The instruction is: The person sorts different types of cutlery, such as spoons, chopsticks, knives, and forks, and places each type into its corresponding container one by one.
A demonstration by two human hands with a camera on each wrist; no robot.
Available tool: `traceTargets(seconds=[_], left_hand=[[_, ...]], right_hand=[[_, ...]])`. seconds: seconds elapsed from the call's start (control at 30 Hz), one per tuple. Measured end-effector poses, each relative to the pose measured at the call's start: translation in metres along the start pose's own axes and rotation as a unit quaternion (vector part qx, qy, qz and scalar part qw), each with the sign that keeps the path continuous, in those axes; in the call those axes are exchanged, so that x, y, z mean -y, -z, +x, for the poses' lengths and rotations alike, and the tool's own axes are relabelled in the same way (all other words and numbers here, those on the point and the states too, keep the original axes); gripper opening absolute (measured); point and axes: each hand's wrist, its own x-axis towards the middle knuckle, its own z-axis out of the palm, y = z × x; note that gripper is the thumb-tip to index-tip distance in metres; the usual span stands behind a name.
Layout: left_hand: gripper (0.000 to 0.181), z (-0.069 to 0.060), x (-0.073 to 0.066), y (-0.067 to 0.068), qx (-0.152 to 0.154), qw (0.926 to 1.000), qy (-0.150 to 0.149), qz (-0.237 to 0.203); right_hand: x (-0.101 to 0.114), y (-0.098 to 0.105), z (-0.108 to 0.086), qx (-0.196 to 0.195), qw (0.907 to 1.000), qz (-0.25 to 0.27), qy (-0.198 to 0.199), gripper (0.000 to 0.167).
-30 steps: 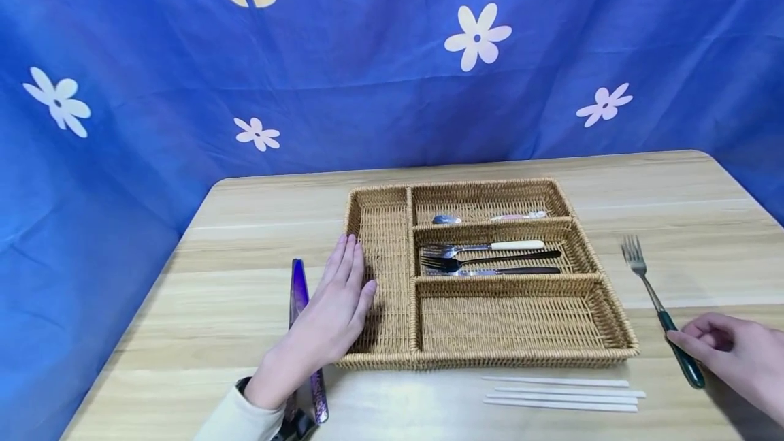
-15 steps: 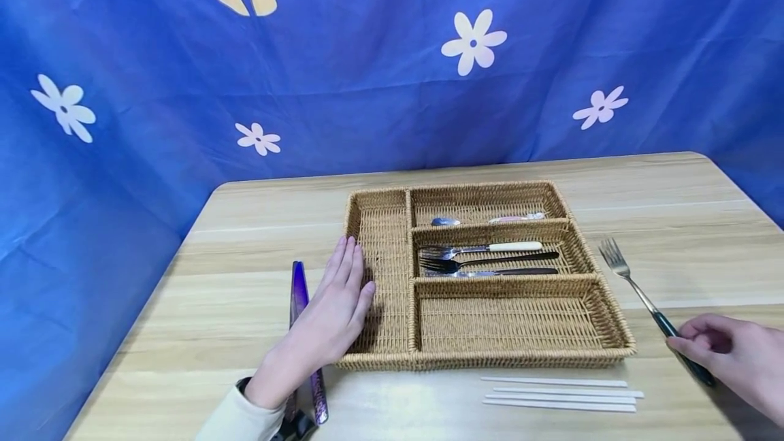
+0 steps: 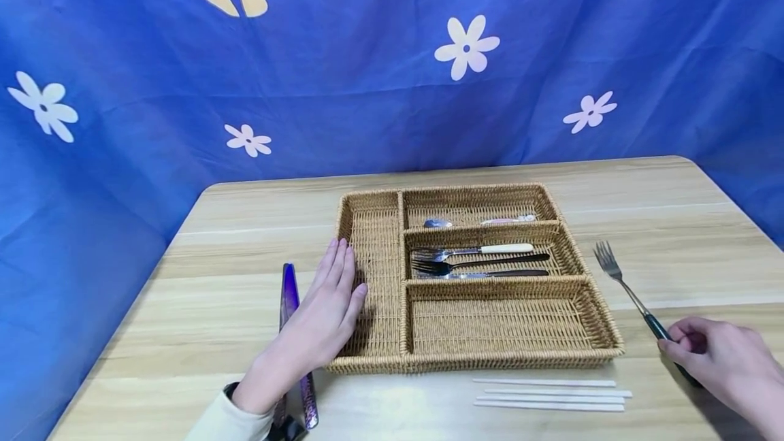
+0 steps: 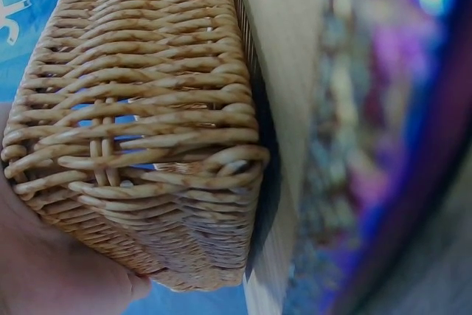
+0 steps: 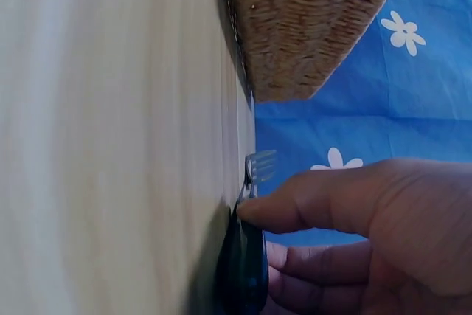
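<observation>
At the right of the head view, my right hand [image 3: 723, 356] pinches the dark green handle [image 3: 657, 327] of a fork [image 3: 608, 260] between thumb and fingers; its tines point away, toward the back. The right wrist view shows the thumb on the green handle [image 5: 243, 267], low at the table surface. My left hand [image 3: 321, 312] lies with straight fingers on the left rim of a wicker tray [image 3: 370, 359]. In the left wrist view, part of that hand [image 4: 59, 271] touches the tray's woven wall [image 4: 147, 123].
Purple tongs [image 3: 308, 400] lie partly under the left forearm. White chopsticks [image 3: 551, 399] lie in front of the tray. The middle compartment holds a white-handled fork [image 3: 507, 248], a black fork [image 3: 502, 261] and a dark-handled piece [image 3: 517, 273]. A small spoon [image 3: 437, 223] is in the back compartment.
The green-handled fork has turned, its tines swinging left toward the tray, while the right hand keeps hold of it. The left hand stays on the rim. The head view has shifted slightly.
</observation>
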Motion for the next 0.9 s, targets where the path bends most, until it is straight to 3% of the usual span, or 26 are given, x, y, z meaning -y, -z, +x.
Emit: traceTargets(seconds=[0.23,0.63,0.9], left_hand=[[0.061,-0.0015,0.0016,0.0001,0.003,1.0,0.005,0.0],[0.061,0.0035,-0.0004,-0.0024,0.004,1.0,-0.001,-0.008],[0.06,0.0013,0.0017,-0.0038,0.003,1.0,-0.001,-0.005]], right_hand=[[0.0032,0.0003,0.0019,0.028,0.9992,0.007,-0.025,0.022],[0.0004,0.0028,0.0058,-0.041,0.9989,0.0,-0.023,0.014],[0.001,-0.0016,0.0023,-0.034,0.9992,0.001,-0.021,0.015]])
